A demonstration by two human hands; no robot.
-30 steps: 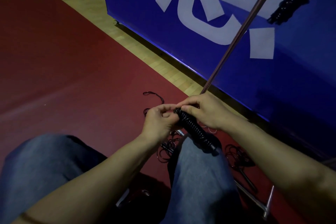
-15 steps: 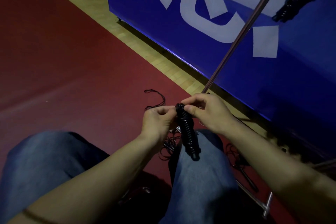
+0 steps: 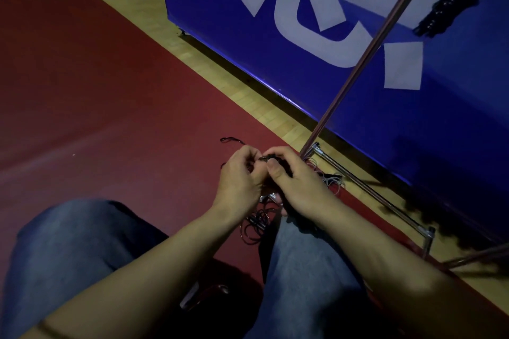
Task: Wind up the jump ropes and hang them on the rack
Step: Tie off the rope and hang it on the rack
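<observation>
Seated person's left hand (image 3: pixel 239 179) and right hand (image 3: pixel 296 181) pinch a wound black jump rope (image 3: pixel 271 158) together above denim knees; rack pole (image 3: pixel 366 55) rises toward one o'clock.

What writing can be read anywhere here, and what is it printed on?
"心": large white strokes on the blue board, apparently the lower part of a bigger character cut off by the frame's top edge, so the full character cannot be told.
No other words, labels or numbers are readable.

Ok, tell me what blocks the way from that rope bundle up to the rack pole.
Nothing visible does. Both hands, left hand and right hand, hold the rope bundle just below the rack pole, with open air between them.
</observation>
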